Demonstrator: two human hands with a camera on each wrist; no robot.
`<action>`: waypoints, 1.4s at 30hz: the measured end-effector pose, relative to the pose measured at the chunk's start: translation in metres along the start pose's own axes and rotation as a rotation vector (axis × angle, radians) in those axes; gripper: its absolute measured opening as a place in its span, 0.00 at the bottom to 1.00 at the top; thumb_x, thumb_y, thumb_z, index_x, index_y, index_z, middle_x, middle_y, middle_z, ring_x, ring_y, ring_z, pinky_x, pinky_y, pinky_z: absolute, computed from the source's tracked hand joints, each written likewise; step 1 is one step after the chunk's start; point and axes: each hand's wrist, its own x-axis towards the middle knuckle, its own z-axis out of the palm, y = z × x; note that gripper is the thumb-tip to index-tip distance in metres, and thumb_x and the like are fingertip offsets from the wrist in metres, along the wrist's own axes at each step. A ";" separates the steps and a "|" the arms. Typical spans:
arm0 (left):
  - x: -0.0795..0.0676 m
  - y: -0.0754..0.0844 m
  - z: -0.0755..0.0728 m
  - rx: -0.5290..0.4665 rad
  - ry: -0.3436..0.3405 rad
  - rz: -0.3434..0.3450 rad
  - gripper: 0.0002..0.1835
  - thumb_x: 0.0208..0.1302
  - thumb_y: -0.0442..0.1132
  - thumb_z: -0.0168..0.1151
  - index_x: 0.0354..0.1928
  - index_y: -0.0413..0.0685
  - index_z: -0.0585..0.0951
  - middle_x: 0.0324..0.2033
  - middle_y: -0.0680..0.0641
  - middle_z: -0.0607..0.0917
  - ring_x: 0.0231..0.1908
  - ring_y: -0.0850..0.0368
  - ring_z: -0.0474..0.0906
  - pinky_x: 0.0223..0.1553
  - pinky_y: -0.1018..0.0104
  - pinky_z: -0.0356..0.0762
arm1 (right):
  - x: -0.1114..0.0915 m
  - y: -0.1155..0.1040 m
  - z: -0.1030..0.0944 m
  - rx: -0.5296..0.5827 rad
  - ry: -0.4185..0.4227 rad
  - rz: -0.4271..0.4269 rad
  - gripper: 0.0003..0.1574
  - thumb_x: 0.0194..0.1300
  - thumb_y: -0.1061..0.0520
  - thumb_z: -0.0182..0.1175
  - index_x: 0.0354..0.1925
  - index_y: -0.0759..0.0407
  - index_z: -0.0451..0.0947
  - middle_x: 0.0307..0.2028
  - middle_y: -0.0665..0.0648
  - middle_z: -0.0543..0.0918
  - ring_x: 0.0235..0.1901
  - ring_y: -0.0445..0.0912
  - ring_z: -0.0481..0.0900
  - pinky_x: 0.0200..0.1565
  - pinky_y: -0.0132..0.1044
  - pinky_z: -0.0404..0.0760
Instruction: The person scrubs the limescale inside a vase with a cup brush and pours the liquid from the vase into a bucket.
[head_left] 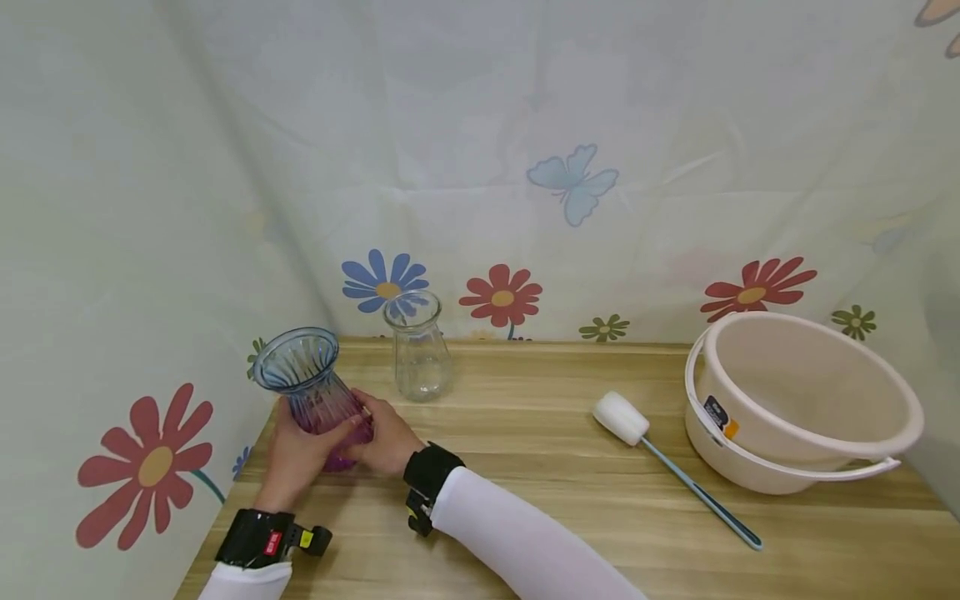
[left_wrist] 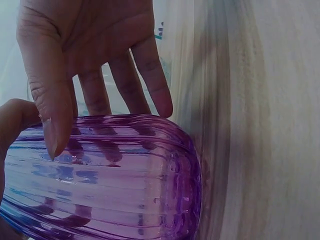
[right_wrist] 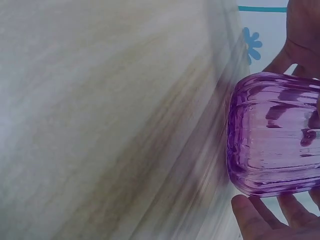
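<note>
Gripping the vase (head_left: 324, 403) near table's left edge (head_left: 240, 493), hands (head_left: 296, 457) (head_left: 388, 439) have room rightward.

Left wrist view: a ribbed glass vase (left_wrist: 125, 187) was seen sideways in frame, its purple base turned to the right, the tint faded to blue at lower left. The right hand (left_wrist: 95, 45) was shown at the top, its thumb laid over the near side of the glass, its other fingers spread at the far side. Dark patches were noted in the glass; reflections could not be told from fingers behind. The left hand (left_wrist: 15, 120) was mostly cut off by the left edge. The right part was filled by wood-grained tabletop (left_wrist: 260, 125); contact with the base could not be confirmed.
</note>
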 end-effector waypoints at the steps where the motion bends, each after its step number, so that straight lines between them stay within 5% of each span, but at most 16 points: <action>1: 0.000 0.000 0.001 0.004 0.007 0.003 0.62 0.53 0.56 0.80 0.80 0.46 0.49 0.72 0.31 0.68 0.69 0.34 0.68 0.70 0.37 0.66 | -0.001 -0.001 0.000 -0.011 0.005 0.001 0.58 0.57 0.58 0.75 0.79 0.57 0.58 0.70 0.60 0.73 0.62 0.43 0.75 0.67 0.33 0.72; 14: -0.009 0.012 0.002 -0.009 0.037 0.029 0.59 0.54 0.55 0.80 0.79 0.48 0.53 0.72 0.33 0.69 0.70 0.35 0.68 0.70 0.35 0.66 | -0.005 -0.002 -0.004 -0.047 0.030 -0.034 0.60 0.55 0.55 0.77 0.79 0.56 0.58 0.69 0.59 0.75 0.60 0.43 0.76 0.66 0.33 0.73; 22: -0.015 0.027 0.012 -0.007 -0.028 0.036 0.59 0.52 0.58 0.81 0.78 0.47 0.56 0.70 0.33 0.72 0.68 0.35 0.72 0.67 0.37 0.70 | -0.017 0.005 -0.018 0.026 0.023 -0.034 0.62 0.54 0.53 0.79 0.80 0.50 0.58 0.70 0.54 0.74 0.63 0.41 0.74 0.68 0.35 0.71; 30: -0.020 0.042 0.041 -0.001 -0.093 0.110 0.55 0.52 0.59 0.81 0.76 0.51 0.60 0.69 0.36 0.75 0.67 0.36 0.74 0.66 0.38 0.72 | -0.038 0.021 -0.044 0.211 0.019 -0.004 0.63 0.53 0.60 0.80 0.79 0.45 0.58 0.66 0.55 0.77 0.55 0.43 0.81 0.57 0.33 0.81; 42: -0.026 0.081 0.100 -0.045 -0.195 0.204 0.54 0.52 0.56 0.81 0.76 0.55 0.60 0.69 0.42 0.75 0.67 0.40 0.75 0.66 0.38 0.74 | -0.083 0.042 -0.104 0.138 0.120 0.059 0.61 0.57 0.53 0.78 0.79 0.39 0.56 0.70 0.53 0.72 0.61 0.56 0.76 0.60 0.50 0.82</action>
